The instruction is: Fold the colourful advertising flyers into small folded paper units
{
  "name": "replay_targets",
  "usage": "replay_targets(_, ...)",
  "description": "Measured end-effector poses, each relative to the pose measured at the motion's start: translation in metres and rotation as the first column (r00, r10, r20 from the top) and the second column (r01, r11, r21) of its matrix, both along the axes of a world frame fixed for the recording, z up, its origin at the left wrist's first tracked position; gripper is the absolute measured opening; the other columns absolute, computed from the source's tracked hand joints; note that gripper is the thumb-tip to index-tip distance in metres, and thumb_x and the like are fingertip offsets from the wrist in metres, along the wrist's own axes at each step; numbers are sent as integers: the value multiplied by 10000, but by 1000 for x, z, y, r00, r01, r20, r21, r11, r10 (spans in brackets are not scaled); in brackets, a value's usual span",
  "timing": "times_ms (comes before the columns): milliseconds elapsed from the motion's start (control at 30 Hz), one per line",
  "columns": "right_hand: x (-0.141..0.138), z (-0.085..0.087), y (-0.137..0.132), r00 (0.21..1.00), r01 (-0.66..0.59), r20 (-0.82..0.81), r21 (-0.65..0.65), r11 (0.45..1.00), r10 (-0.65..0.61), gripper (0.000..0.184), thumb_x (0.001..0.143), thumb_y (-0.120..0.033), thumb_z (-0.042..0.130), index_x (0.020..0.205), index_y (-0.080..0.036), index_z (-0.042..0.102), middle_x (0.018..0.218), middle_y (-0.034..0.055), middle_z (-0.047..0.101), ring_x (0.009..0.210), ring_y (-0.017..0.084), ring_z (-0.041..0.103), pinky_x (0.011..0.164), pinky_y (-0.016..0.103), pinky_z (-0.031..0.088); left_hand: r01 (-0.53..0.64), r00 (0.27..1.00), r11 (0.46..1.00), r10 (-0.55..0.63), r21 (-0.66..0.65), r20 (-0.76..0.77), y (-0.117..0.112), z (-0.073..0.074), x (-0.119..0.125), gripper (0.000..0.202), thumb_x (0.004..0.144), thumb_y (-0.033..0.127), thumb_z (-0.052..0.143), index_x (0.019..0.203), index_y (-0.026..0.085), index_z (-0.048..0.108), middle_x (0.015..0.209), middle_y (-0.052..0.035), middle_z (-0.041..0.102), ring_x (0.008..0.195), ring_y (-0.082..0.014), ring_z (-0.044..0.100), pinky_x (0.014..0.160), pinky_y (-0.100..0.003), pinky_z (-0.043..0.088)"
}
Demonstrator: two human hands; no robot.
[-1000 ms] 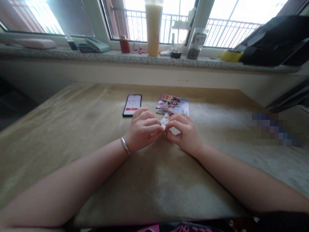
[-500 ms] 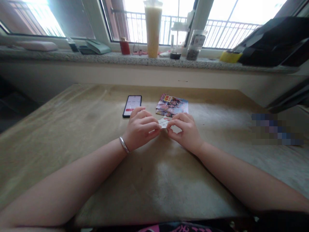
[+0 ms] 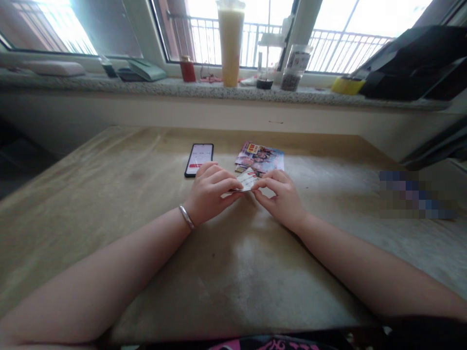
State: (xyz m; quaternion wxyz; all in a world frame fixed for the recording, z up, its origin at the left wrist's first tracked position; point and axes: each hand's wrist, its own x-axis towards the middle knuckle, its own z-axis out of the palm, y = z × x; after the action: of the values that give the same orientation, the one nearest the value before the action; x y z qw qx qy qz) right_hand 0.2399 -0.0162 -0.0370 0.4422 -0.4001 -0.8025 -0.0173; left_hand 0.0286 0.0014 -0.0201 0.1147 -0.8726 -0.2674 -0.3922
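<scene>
Between my hands, just over the table (image 3: 219, 272), is a small piece of white paper (image 3: 247, 179) with red print on it. My left hand (image 3: 215, 188), below a silver bangle (image 3: 187, 217), pinches its left side between thumb and fingers. At its right corner my right hand (image 3: 279, 197) grips the paper with thumb and forefinger. Part of the paper is covered by my fingers. Right behind it lies a small stack of colourful printed leaflets (image 3: 268, 158). A phone (image 3: 199, 158) with a lit screen lies flat beyond my left hand, its lower corner partly covered.
On the granite windowsill (image 3: 204, 90) stand a tall cup of yellow drink (image 3: 231, 46), a red jar (image 3: 187, 69), a clear container (image 3: 295, 68) and a black bag (image 3: 412, 63). A blurred-out patch (image 3: 416, 194) covers something at the table's right.
The paper is tilted up more, and a larger part of its printed face shows between my hands. My fingers have shifted only slightly; the phone and leaflets stay where they were.
</scene>
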Motion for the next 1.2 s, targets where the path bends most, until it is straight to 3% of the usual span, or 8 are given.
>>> replay_targets(200, 3, -1, 2, 996, -23, -88, -32, 999, 20, 53, 826, -206, 590, 819, -227, 639, 803, 29, 626, 812, 178, 574, 755, 338, 460, -7, 1000, 998, 7, 56, -3, 8, -2, -6, 88, 830, 304, 642, 756, 257, 653, 785, 35, 679, 768, -141, 529, 886, -357, 371)
replay_targets(500, -5, -1, -3, 994, -99, 53, -33, 995, 101, 64, 843, -222, 567, 793, -218, 606, 802, 36, 612, 810, 177, 563, 744, 325, 473, 27, 1000, 998, -28, 57, 6, 1, -4, 3, 26, 800, 297, 680, 805, 279, 663, 828, 31, 681, 916, -175, 547, 855, -350, 412)
replay_targets(700, -1, -2, -2, 991, -68, -125, -143, 987, 50, 42, 818, -189, 543, 796, -214, 568, 801, 20, 587, 754, 146, 565, 637, 266, 503, -55, 977, 991, 79, -120, 200, 9, -9, 0, 320, 761, 314, 707, 1037, 204, 588, 990, -53, 633, 951, -199, 561, 871, -374, 448)
replay_targets(833, 0, -4, 0, 961, -59, -275, -222, 973, -4, 18, 818, -230, 534, 810, -216, 542, 820, 12, 583, 738, 134, 563, 597, 244, 519, -26, 929, 934, 154, -357, 337, 15, -15, -3, 606, 731, 329, 725, 1246, 194, 437, 1176, -101, 551, 1039, -201, 551, 873, -360, 469)
replay_targets(933, -1, -8, 4, 938, -69, -345, -294, 953, -38, 60, 826, -270, 532, 818, -211, 534, 820, 8, 583, 736, 130, 567, 605, 248, 522, 50, 933, 861, 141, -505, 331, 18, -21, -3, 693, 724, 384, 724, 1302, 223, 377, 1269, -122, 499, 1101, -217, 535, 891, -378, 467)
replay_targets(1067, 0, -15, 10, 913, -159, -409, -394, 905, -18, 118, 826, -323, 543, 842, -206, 530, 835, 5, 583, 726, 127, 573, 635, 271, 521, 123, 948, 783, 89, -609, 305, 21, -25, -6, 760, 725, 423, 711, 1350, 233, 323, 1332, -150, 453, 1165, -250, 505, 913, -410, 457)
replay_targets(1200, 3, -17, 16, 875, -237, -484, -487, 841, -34, 175, 813, -374, 548, 846, -205, 517, 820, 11, 606, 760, 141, 588, 635, 275, 514, 49, 979, 791, 83, -610, 186, 24, -23, -9, 823, 689, 480, 725, 1362, 217, 331, 1306, -140, 487, 1221, -292, 448, 1012, -499, 363)
